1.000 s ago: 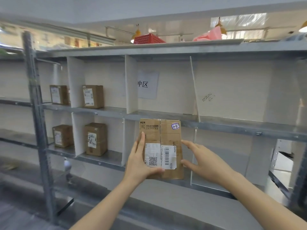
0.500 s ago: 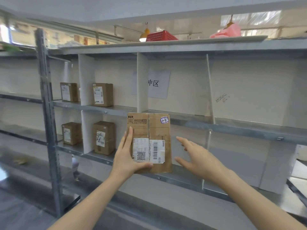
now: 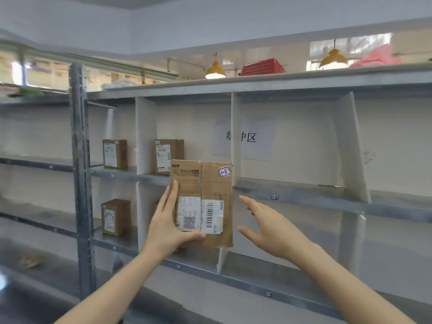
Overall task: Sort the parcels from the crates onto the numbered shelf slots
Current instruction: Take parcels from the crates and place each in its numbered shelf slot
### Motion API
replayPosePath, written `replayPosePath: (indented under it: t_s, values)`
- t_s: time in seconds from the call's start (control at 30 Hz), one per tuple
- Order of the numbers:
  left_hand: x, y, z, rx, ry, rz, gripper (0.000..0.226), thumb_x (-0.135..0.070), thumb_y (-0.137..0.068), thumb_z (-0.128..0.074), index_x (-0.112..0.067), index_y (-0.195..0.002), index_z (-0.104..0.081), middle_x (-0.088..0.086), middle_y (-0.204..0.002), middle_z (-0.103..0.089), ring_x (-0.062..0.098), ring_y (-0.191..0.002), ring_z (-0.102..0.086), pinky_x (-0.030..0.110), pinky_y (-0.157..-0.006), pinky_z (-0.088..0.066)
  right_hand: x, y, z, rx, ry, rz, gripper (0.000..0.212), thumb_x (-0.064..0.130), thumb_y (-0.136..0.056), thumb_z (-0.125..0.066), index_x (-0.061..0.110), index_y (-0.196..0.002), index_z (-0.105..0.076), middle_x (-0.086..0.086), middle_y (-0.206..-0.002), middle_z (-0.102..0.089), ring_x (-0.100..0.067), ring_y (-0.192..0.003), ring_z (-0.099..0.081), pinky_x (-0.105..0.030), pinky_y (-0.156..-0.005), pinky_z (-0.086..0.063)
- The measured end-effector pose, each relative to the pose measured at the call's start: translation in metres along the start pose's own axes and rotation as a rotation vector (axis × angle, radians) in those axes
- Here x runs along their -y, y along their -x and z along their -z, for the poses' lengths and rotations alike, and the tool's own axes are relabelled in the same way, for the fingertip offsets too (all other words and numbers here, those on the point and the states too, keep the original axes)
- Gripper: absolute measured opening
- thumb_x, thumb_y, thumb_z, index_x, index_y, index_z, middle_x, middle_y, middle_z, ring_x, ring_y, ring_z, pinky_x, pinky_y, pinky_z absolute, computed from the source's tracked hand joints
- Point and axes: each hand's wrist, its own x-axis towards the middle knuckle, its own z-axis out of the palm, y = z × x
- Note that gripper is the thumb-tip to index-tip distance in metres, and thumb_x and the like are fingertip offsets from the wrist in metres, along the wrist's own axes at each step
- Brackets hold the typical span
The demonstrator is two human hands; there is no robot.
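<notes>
Far left of the parcel (image 3: 205, 204) you hold stands the grey post (image 3: 80, 171) of the shelf (image 3: 327, 197). Between the post and the parcel two boxes sit one above the other: the upper box (image 3: 115, 153) level with the parcel's top, the lower box (image 3: 115, 217) level with its label. A third box (image 3: 168, 155) stands just up and left of the parcel, its corner hidden behind it. Your left hand (image 3: 168, 228) grasps the parcel upright at its lower left, thumb hooked across the front under the label, fingers flat up the left edge. A sticker (image 3: 224, 171) reading 1-2 sits on the parcel's top right corner. Your right hand (image 3: 268, 226) hovers just right of the parcel, apart from it, fingers spread and relaxed, holding nothing. Further right of the parcel the shelf edge carries a tag (image 3: 274, 197) marked 1-3, and high above it a red basket (image 3: 263, 66) rests on the top board
</notes>
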Motion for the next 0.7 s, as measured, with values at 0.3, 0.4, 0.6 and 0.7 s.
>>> replayPosePath:
  t_s: [0.3, 0.4, 0.6, 0.7]
  values:
    - [0.063, -0.061, 0.008, -0.037, 0.012, -0.021, 0.141, -0.044, -0.048, -0.093, -0.041, -0.153, 0.001, -0.008, -0.161, -0.013, 0.015, -0.145, -0.02, 0.038, -0.115, -0.021, 0.016, -0.079, -0.028, 0.017, 0.026, 0.032, 0.074, 0.046, -0.097, -0.05, 0.026, -0.155, -0.01, 0.004, -0.153, -0.036, -0.016, -0.136, -0.039, -0.033, -0.107, -0.038]
    - [0.075, -0.089, -0.003, -0.067, 0.043, -0.028, 0.141, -0.047, -0.047, -0.093, -0.043, -0.153, 0.0, -0.013, -0.161, -0.01, 0.001, -0.14, -0.016, 0.034, -0.113, -0.021, 0.011, -0.107, -0.033, 0.009, 0.03, 0.034, 0.075, 0.045, -0.097, -0.051, 0.027, -0.155, -0.008, 0.002, -0.149, -0.041, -0.016, -0.132, -0.042, -0.033, -0.104, -0.039]
    - [0.095, -0.162, -0.027, -0.091, 0.07, -0.073, 0.141, -0.054, -0.046, -0.09, -0.046, -0.152, 0.002, -0.007, -0.162, -0.012, 0.014, -0.148, -0.015, 0.045, -0.117, -0.021, -0.015, -0.176, -0.032, -0.066, 0.037, 0.061, 0.074, 0.04, -0.096, -0.055, 0.026, -0.154, -0.011, 0.0, -0.145, -0.044, -0.017, -0.131, -0.042, -0.032, -0.104, -0.037]
    - [0.107, -0.193, -0.04, -0.094, 0.063, -0.106, 0.14, -0.059, -0.046, -0.087, -0.046, -0.152, 0.003, -0.005, -0.163, -0.01, 0.015, -0.149, -0.012, 0.047, -0.117, -0.02, -0.027, -0.21, -0.036, -0.117, 0.053, 0.073, 0.074, 0.039, -0.096, -0.055, 0.024, -0.154, -0.012, -0.002, -0.147, -0.041, -0.02, -0.132, -0.041, -0.032, -0.104, -0.036]
